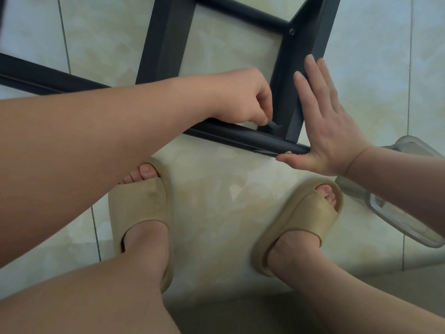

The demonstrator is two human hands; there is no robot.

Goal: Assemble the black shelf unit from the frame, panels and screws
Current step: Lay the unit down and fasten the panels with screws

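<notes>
The black shelf frame (166, 42) lies on the tiled floor, its rails and round bars crossing the upper half of the view. My left hand (243, 97) reaches over the near round bar (240, 138) with curled fingers pinching a small dark fastener (272, 123) at the inner corner of the joint. My right hand (325, 121) lies flat, fingers straight, pressing against the outer side of the angled upright rail (305, 44), with its thumb under the bar's end. A silver screw head (288, 152) shows at that end, another screw (291, 31) higher up the rail.
My two feet in beige slippers (142, 213) (301, 222) stand on the pale floor tiles just below the frame. A clear plastic container (397, 201) lies at the right, partly under my right forearm.
</notes>
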